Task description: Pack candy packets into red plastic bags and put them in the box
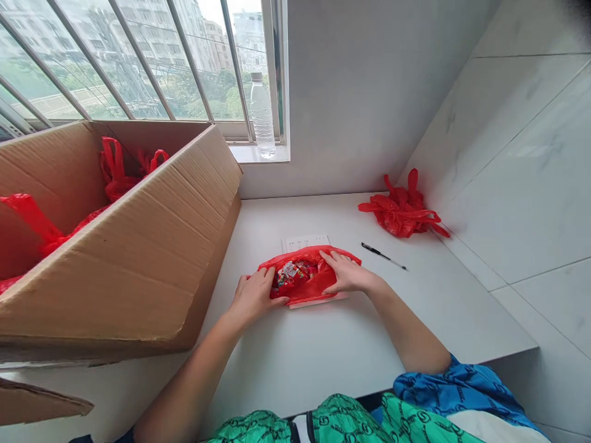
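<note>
A red plastic bag (318, 288) lies on the white tabletop with its mouth spread wide. Inside it are small wrapped packets (293, 274), mostly red with white print; their exact kind is hard to make out. My left hand (253, 295) holds the bag's left edge, thumb at the near side and fingers at the mouth. At the right end my right hand (346, 272) grips the rim, its thumb and fingers set apart across the opening. A white printed sheet (305, 242) sticks out from beneath the bag.
On the left stands a large open cardboard box (138, 246) with red bags (120, 181) in it. A black pen (383, 255) and a heap of red plastic bags (404, 209) lie to the right. A water bottle (262, 117) stands on the windowsill.
</note>
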Demonstrator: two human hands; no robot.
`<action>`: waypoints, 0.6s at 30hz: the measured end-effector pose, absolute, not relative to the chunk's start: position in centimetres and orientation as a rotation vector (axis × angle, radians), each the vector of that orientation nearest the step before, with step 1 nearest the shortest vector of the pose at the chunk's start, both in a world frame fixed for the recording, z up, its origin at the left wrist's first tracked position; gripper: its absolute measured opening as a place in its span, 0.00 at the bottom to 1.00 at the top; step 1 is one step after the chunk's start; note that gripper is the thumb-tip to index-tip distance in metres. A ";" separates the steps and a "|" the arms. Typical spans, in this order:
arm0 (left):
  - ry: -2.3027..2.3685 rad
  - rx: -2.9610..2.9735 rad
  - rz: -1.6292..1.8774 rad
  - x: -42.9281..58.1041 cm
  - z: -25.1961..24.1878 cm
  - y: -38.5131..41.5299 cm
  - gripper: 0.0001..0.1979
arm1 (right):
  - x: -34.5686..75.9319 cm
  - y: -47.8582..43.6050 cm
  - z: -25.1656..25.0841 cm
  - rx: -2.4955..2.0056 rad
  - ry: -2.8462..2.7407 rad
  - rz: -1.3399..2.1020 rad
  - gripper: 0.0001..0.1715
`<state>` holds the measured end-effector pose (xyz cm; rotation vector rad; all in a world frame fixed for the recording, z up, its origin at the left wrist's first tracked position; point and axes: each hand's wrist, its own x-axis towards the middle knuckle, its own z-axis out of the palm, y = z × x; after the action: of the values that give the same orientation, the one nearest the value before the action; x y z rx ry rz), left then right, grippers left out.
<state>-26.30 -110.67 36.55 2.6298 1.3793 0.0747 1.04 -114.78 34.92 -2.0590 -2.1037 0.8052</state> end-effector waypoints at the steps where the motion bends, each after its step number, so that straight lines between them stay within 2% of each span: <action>1: 1.375 2.603 0.059 -26.4 36.4 -110.6 0.22 | 1.4 -114.9 35.2 -2.033 -2.080 0.884 0.69; 3: 1.365 2.611 0.105 -26.6 36.3 -110.5 0.27 | 2.0 -115.5 36.2 -1.929 -2.049 0.938 0.63; 5: 1.368 2.673 0.249 -26.4 36.4 -110.6 0.30 | 2.1 -116.2 37.4 -1.782 -2.021 0.848 0.48; 8: 1.371 2.762 0.540 -25.7 36.5 -111.0 0.23 | 0.9 -117.1 38.8 -1.653 -1.884 0.483 0.22; 9: 1.332 2.783 0.617 -25.4 36.5 -111.1 0.20 | 0.2 -117.1 38.9 -1.615 -1.836 0.383 0.17; 13: 1.088 2.823 0.662 -24.2 36.0 -111.1 0.16 | -2.6 -116.0 37.2 -1.457 -1.934 0.321 0.13; 16: 1.085 2.804 0.633 -24.1 35.8 -110.9 0.10 | -2.8 -114.8 35.0 -1.693 -2.050 0.151 0.11; 18: 1.127 2.783 0.616 -24.3 36.0 -110.7 0.09 | -2.1 -114.4 34.0 -1.848 -2.061 0.058 0.16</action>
<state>-24.32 -110.67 35.95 2.7828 1.1273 0.6159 -2.14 -114.38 33.96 -1.8479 -2.0607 0.0579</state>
